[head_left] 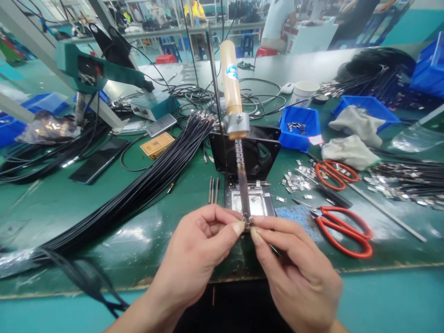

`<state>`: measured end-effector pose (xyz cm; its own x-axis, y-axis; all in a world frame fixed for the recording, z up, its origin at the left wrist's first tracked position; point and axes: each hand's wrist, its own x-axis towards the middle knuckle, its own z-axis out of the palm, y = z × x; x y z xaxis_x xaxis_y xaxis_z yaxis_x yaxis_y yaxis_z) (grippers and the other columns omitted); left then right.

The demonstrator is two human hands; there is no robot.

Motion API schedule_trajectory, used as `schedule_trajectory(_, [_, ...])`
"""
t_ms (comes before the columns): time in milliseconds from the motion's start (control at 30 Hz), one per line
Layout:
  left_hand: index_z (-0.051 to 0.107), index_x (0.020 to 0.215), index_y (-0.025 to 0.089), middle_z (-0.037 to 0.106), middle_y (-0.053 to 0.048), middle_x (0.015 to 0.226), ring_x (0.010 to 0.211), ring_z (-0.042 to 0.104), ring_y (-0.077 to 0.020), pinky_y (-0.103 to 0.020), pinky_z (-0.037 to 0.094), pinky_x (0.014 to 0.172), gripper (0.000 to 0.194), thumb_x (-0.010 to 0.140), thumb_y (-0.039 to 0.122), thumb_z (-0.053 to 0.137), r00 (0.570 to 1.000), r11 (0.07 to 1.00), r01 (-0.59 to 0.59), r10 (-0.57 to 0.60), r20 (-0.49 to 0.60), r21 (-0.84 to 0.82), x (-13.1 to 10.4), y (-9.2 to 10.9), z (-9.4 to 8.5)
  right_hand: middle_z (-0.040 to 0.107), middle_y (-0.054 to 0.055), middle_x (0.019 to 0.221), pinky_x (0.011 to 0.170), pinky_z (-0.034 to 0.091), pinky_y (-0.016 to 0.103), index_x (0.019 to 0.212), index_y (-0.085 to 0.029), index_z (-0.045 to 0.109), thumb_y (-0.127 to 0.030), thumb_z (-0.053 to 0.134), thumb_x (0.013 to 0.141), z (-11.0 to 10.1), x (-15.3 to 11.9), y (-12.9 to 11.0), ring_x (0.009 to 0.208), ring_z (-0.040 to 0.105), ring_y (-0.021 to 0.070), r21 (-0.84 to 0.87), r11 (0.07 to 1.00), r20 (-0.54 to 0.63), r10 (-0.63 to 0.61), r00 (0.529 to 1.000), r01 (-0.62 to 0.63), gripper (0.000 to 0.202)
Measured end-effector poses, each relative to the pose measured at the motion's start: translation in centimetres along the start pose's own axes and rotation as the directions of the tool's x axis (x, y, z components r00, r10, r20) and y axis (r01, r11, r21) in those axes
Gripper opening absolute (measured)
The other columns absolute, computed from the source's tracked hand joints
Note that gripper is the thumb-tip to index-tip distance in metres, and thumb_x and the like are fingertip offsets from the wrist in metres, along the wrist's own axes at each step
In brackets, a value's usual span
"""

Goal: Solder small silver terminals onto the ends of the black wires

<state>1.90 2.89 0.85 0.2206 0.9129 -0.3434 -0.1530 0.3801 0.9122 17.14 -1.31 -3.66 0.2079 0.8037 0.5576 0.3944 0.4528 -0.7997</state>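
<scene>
My left hand (pixel 197 252) and my right hand (pixel 298 263) meet in front of me, thumb and forefinger pinched on each. Between the fingertips is a small shiny metal part (pixel 247 225), too small to name exactly. Its place is right at the lower end of a soldering iron (pixel 244 185), which a metal clamp (pixel 237 124) holds tip down by its wooden handle. Behind my fingertips lies a metal tray (pixel 236 201) with a square recess. A black fan (pixel 256 155) leans behind the iron.
A thick bundle of black cables (pixel 138 185) runs across the left side. On the right lie red-handled cutters (pixel 347 231), orange-handled scissors (pixel 336 175), scattered metal connector shells (pixel 298 180), gloves (pixel 350 150) and a blue bin (pixel 300 125). A phone (pixel 99 162) rests at left.
</scene>
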Motion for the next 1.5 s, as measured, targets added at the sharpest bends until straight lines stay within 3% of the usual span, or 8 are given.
schedule_trajectory(533, [0.072, 0.081, 0.017, 0.073, -0.003, 0.090, 0.058, 0.045, -0.0069, -0.019, 0.034, 0.049, 0.013, 0.090, 0.026, 0.077, 1.000, 0.996, -0.006, 0.005, 0.010, 0.094, -1.5, -0.9, -0.4, 0.076, 0.005, 0.103, 0.082, 0.063, 0.031, 0.098, -0.020, 0.072, 0.000, 0.068, 0.085, -0.5, -0.9, -0.3, 0.092, 0.075, 0.0181, 0.020, 1.000, -0.005, -0.007, 1.000, 0.007, 0.024])
schedule_trajectory(633, [0.073, 0.085, 0.018, 0.073, -0.004, 0.092, 0.065, 0.051, -0.0099, -0.020, 0.039, 0.054, 0.012, 0.092, 0.027, 0.075, 0.999, 0.994, -0.028, 0.025, 0.032, 0.108, -2.1, -1.2, -0.4, 0.074, 0.006, 0.103, 0.076, 0.064, 0.031, 0.098, -0.020, 0.070, -0.007, 0.066, 0.090, -0.9, -1.3, -0.4, 0.090, 0.075, 0.0189, 0.030, 0.994, 0.008, 0.102, 0.995, -0.102, 0.016])
schedule_trajectory(767, [0.073, 0.087, 0.019, 0.074, -0.003, 0.092, 0.065, 0.054, -0.0102, -0.021, 0.043, 0.056, 0.012, 0.093, 0.030, 0.075, 0.998, 0.993, -0.033, 0.027, 0.052, 0.118, -2.6, -1.4, 0.0, 0.070, 0.002, 0.089, 0.061, 0.062, 0.024, 0.099, -0.021, 0.066, -0.014, 0.062, 0.095, -1.0, -1.5, -0.7, 0.071, 0.073, 0.0142, 0.111, 0.963, 0.105, 0.236, 0.966, -0.247, 0.009])
schedule_trajectory(933, [0.073, 0.083, 0.019, 0.067, 0.002, 0.069, 0.061, 0.055, -0.0103, -0.021, 0.046, 0.059, 0.013, 0.092, 0.028, 0.075, 1.000, 0.987, -0.030, 0.029, 0.008, 0.160, -3.2, -1.6, 0.2, 0.066, -0.001, 0.074, 0.051, 0.059, 0.021, 0.093, -0.021, 0.061, -0.016, 0.061, 0.097, -0.6, -1.8, -1.1, 0.056, 0.066, 0.0109, 0.224, 0.919, 0.150, 0.296, 0.943, -0.324, 0.006])
schedule_trajectory(1033, [0.073, 0.092, 0.021, 0.067, 0.003, 0.071, 0.064, 0.058, -0.0111, -0.021, 0.049, 0.062, 0.006, 0.091, 0.026, 0.077, 0.999, 0.994, -0.028, 0.031, -0.031, 0.106, -3.7, -2.1, 0.2, 0.066, -0.002, 0.069, 0.048, 0.058, 0.021, 0.089, -0.020, 0.060, -0.018, 0.062, 0.098, -0.3, -1.9, -1.5, 0.051, 0.065, 0.0103, 0.342, 0.857, 0.159, 0.351, 0.923, -0.385, 0.009])
schedule_trajectory(1133, [0.075, 0.105, 0.025, 0.068, 0.003, 0.077, 0.067, 0.060, -0.0116, -0.022, 0.051, 0.065, 0.013, 0.092, 0.028, 0.076, 0.998, 0.994, -0.044, 0.048, -0.030, 0.098, -4.0, -2.5, 0.1, 0.067, -0.002, 0.061, 0.044, 0.058, 0.020, 0.085, -0.020, 0.059, -0.024, 0.063, 0.098, 0.0, -1.7, -1.9, 0.047, 0.065, 0.0111, 0.451, 0.747, 0.222, 0.438, 0.871, -0.489, 0.015])
schedule_trajectory(1300, [0.078, 0.105, 0.025, 0.067, 0.002, 0.084, 0.064, 0.060, -0.0090, -0.022, 0.050, 0.063, 0.011, 0.096, 0.026, 0.071, 0.995, 0.988, -0.092, 0.087, 0.046, 0.124, -4.4, -2.6, -0.1, 0.067, -0.002, 0.056, 0.041, 0.056, 0.020, 0.083, -0.019, 0.059, -0.030, 0.066, 0.098, -0.1, -1.0, -2.2, 0.044, 0.065, 0.0120, 0.521, 0.603, 0.344, 0.499, 0.796, -0.603, 0.020])
schedule_trajectory(1500, [0.071, 0.105, 0.023, 0.069, 0.003, 0.072, 0.061, 0.065, -0.0094, -0.019, 0.052, 0.061, 0.009, 0.102, 0.024, 0.062, 0.983, 0.996, -0.084, 0.083, 0.161, -0.001, -4.4, -2.5, 0.2, 0.067, -0.003, 0.054, 0.042, 0.054, 0.017, 0.083, -0.019, 0.059, -0.034, 0.068, 0.097, -0.2, -1.2, -2.2, 0.040, 0.062, 0.0090, 0.537, 0.492, 0.401, 0.566, 0.721, -0.685, 0.023])
